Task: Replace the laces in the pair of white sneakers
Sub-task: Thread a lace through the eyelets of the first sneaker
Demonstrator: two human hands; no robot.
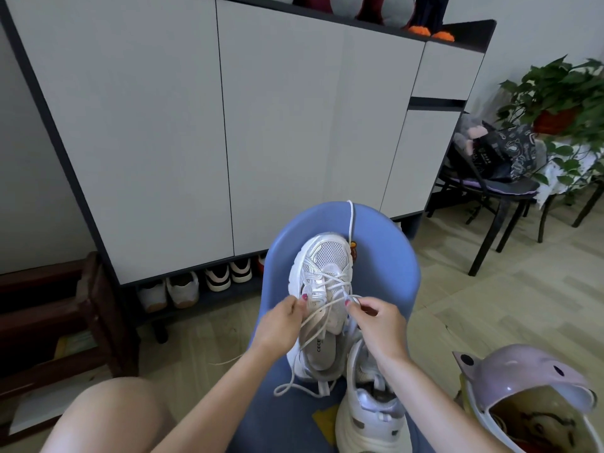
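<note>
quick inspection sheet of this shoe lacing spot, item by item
surface: blue chair serves as the bench
job's things: white sneaker lies on the chair, part laced; second sneaker sits nearer, with no lace visible; spare lace hangs over the chair's back
clutter: lilac bin on the right
grippers: left hand holds the sneaker's side; right hand pinches the lace
cables: nothing seen
surroundings: shoe cabinet, shoes below, potted plant
</note>
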